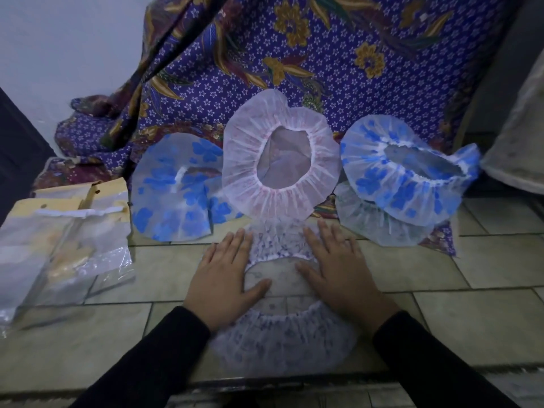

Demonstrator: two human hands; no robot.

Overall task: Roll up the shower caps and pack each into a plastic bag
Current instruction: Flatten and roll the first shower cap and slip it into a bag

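Purple-flowered shower cap (282, 340) pressed flat on the tiled floor (471, 313) under two spread hands.

Both hands lie palm down with fingers wide, gripping nothing: the left hand (226, 278) on the cap's left rim, the right hand (338, 269) on its right rim, the elastic opening between them. Beyond it a pink-white shower cap (250, 184) leans against a purple floral cloth (235, 83), with a blue-flowered shower cap (167, 198) to its left and another blue-flowered cap (406, 184) to its right atop a paler cap (374, 222). Clear plastic bags (64, 245) lie well apart at far left.
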